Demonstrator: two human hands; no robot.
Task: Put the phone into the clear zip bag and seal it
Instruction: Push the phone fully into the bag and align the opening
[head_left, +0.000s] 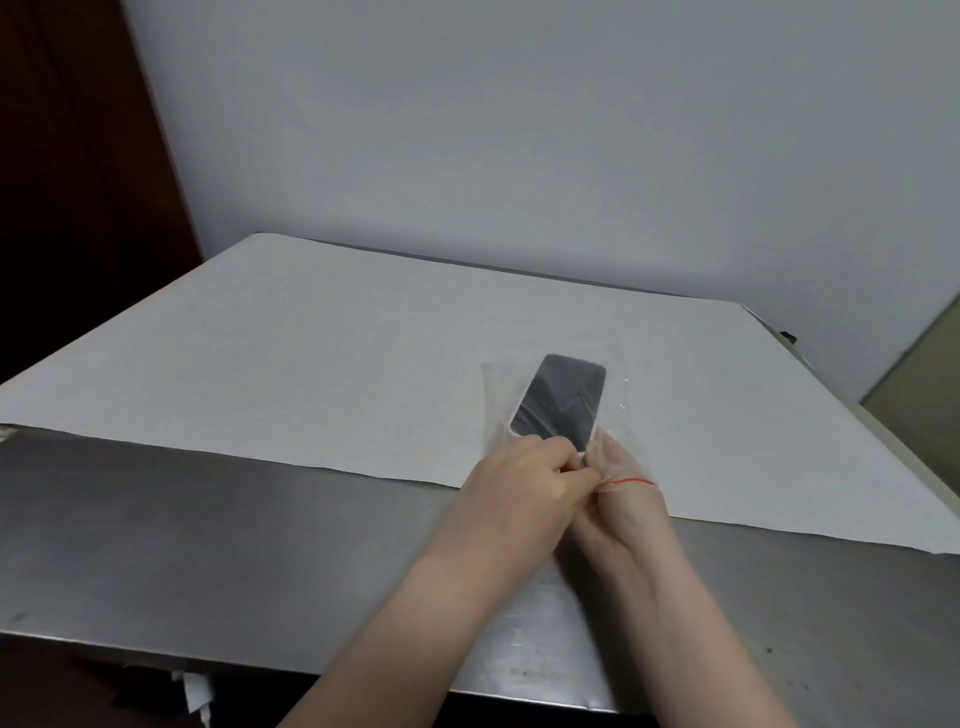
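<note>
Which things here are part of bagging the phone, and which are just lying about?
Job:
- phone, lying inside the bag
- clear zip bag
- left hand and right hand, pinching the bag's near end

Lying about:
- white paper sheet under the bag
- metal table
- red thread on the right hand

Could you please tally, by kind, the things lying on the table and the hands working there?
Phone: 1
Clear zip bag: 1
White paper sheet: 1
Hands, left hand and right hand, both pinching the bag's near edge: 2
Total: 5
</note>
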